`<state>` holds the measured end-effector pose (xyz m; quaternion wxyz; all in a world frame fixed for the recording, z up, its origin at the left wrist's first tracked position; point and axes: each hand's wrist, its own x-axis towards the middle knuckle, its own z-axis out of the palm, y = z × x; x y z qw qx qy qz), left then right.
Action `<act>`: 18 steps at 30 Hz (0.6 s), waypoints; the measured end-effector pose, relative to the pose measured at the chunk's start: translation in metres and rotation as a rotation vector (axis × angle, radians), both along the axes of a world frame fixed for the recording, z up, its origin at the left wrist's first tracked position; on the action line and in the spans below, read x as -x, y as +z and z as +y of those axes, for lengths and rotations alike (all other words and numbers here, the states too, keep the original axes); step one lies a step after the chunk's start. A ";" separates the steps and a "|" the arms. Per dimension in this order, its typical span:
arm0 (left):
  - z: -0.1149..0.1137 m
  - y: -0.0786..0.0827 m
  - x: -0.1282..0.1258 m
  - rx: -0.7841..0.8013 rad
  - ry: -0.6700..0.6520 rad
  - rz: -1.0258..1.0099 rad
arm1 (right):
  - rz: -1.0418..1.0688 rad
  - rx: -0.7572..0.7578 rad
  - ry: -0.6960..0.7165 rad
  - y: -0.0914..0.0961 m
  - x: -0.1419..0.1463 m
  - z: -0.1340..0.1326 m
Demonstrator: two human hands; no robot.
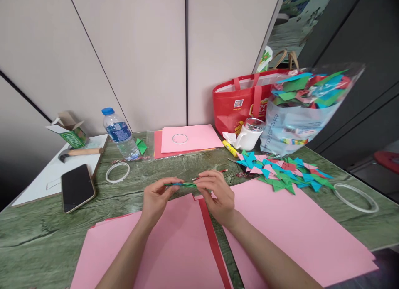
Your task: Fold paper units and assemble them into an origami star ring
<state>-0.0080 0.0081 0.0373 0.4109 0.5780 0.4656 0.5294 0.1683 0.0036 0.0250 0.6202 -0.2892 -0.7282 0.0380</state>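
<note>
Between my two hands is a thin piece of folded green and blue paper (183, 184), seen edge-on. My left hand (157, 196) pinches its left end between thumb and fingers. At the other end, my right hand (217, 195) has thumb and fingers closed on the paper; its fingertips partly cover that end. Both hands are just above the far edge of a pink paper sheet (174, 239). A pencil (222, 171) lies behind the right fingers, partly hidden. To the right is a pile of folded paper stars (280, 172) in green, blue, pink and red.
More pink sheets (289, 222) lie at right, beside a white ring (357, 197). Behind stand a white mug (249, 135), a red bag (230, 104) and a plastic bag of folded paper (289, 123). At left are a water bottle (120, 133), a phone (77, 187) and a hammer (79, 152).
</note>
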 end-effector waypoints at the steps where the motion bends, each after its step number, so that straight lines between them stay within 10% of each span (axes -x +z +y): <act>1: 0.000 0.000 0.000 -0.009 0.001 0.005 | -0.001 -0.001 -0.001 -0.001 0.000 0.000; 18: -0.001 0.002 0.000 0.012 0.009 0.015 | -0.063 0.034 -0.021 0.001 0.001 0.000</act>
